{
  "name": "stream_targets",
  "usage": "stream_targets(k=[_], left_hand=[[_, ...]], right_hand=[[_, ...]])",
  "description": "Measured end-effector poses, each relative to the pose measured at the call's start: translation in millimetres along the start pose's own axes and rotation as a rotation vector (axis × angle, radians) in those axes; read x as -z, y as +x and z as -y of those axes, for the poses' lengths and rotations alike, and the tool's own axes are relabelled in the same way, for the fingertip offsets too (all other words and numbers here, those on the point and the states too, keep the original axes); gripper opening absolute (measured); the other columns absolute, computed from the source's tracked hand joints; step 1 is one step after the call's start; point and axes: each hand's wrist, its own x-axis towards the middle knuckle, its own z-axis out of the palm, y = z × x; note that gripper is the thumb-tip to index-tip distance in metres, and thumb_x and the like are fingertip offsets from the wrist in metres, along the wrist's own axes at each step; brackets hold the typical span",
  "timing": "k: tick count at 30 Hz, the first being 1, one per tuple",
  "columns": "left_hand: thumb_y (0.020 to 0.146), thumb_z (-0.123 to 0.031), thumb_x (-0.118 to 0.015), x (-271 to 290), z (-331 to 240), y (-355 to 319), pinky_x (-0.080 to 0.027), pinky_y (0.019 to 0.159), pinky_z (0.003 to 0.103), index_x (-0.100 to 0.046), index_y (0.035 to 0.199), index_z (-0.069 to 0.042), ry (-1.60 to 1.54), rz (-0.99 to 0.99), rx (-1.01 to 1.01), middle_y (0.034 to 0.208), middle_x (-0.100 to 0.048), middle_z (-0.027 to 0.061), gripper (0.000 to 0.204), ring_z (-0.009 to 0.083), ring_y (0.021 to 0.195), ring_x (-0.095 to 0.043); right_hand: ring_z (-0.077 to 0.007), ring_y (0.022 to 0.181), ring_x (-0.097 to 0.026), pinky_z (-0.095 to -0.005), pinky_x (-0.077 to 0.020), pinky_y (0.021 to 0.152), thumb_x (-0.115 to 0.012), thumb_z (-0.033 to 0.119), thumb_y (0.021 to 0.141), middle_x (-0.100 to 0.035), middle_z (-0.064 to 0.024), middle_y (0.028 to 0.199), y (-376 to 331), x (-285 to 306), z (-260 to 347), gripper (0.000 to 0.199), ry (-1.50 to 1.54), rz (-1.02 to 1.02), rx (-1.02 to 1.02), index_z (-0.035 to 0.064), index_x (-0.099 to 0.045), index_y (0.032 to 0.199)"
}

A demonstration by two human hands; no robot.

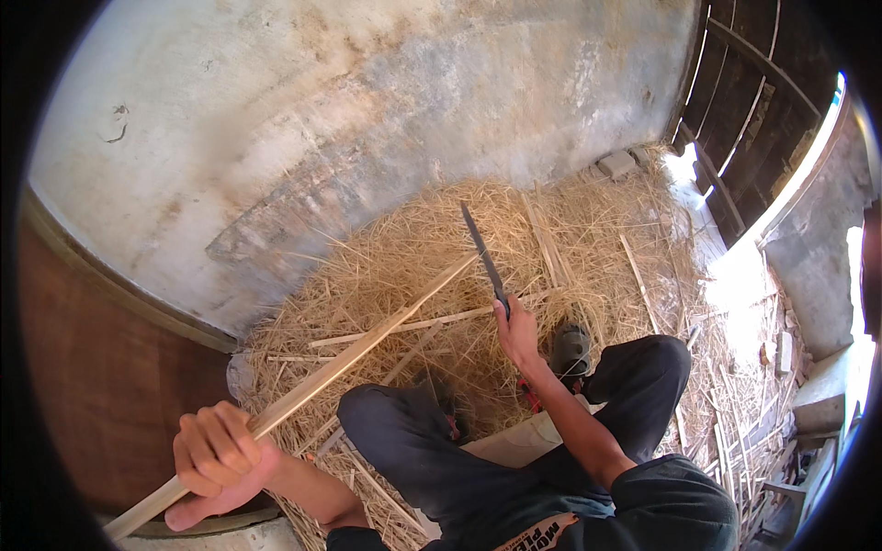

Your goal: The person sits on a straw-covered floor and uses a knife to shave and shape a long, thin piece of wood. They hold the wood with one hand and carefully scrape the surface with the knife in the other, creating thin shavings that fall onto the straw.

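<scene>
Now the left hand [218, 459] clenches a long bamboo strip [367, 338] slanting up to the blade [484, 259] gripped by the right hand [517, 332]; shaving seems underway, needing a steady downward stroke.

I sit with my knees [413, 413] near, and the straw heap [551, 239] lies beyond them against the far wall [322, 101]. My left hand [216, 459] is near left, closed round a long slat [367, 340] that runs up and right onto the straw. My right hand [516, 332] is right of it over the heap, gripping a blade [483, 255] that points far. A shoe [571, 349] sits just right of that hand. Slats, I think, lie scattered at near right.
</scene>
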Motion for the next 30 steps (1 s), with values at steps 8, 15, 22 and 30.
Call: stream_targets(k=[8,15,22,30], left_hand=[[0.094,-0.082,-0.054,12.7,22.8,-24.1,-0.015,0.038,0.024,-0.033,0.058,-0.016,0.104,-0.069,0.001,0.048,-0.021,-0.0066,0.078,0.0083,0.037,-0.016],[0.094,-0.076,-0.062,10.5,24.3,-27.5,-0.017,0.038,0.023,-0.03,0.054,-0.016,-0.031,-0.064,0.008,0.043,-0.028,-0.0068,0.079,0.0066,0.035,-0.019],[0.093,-0.067,-0.06,-3.9,-39.7,-17.8,-0.014,0.044,0.02,-0.023,0.054,-0.021,-0.228,-0.064,-0.054,0.044,-0.024,-0.011,0.072,0.0034,0.037,-0.018],[0.094,-0.08,-0.058,35.3,-15.8,-27.6,-0.013,0.045,0.026,-0.028,0.057,-0.019,-0.002,-0.219,-0.032,0.046,-0.027,-0.0072,0.077,0.0054,0.04,-0.019]], right_hand=[[-0.0284,0.052,-0.059,-0.0415,-0.0455,0.051,-0.058,0.033,0.109,-0.058,-0.0148,0.064,-0.8,16.5,22.3,0.035,0.407,0.225,-0.006,0.0004,-0.061,0.12],[-0.0378,0.055,-0.065,-0.0475,-0.0509,0.052,-0.065,0.033,0.104,-0.062,-0.0151,0.063,-2.5,21.8,36.4,0.03,-0.103,0.017,0.506,0.0035,-0.064,0.109],[-0.0237,0.05,-0.056,-0.0364,-0.0455,0.049,-0.052,0.045,0.11,-0.063,-0.0134,0.065,90.5,77.9,-225.0,0.047,0.056,-0.267,-0.417,-0.0007,-0.064,0.109],[-0.0105,0.053,-0.045,-0.0289,-0.0384,0.05,-0.046,0.037,0.114,-0.049,0.0009,0.069,40.0,56.8,-75.4,0.035,1.009,-0.037,-0.583,0.0045,-0.059,0.109]])
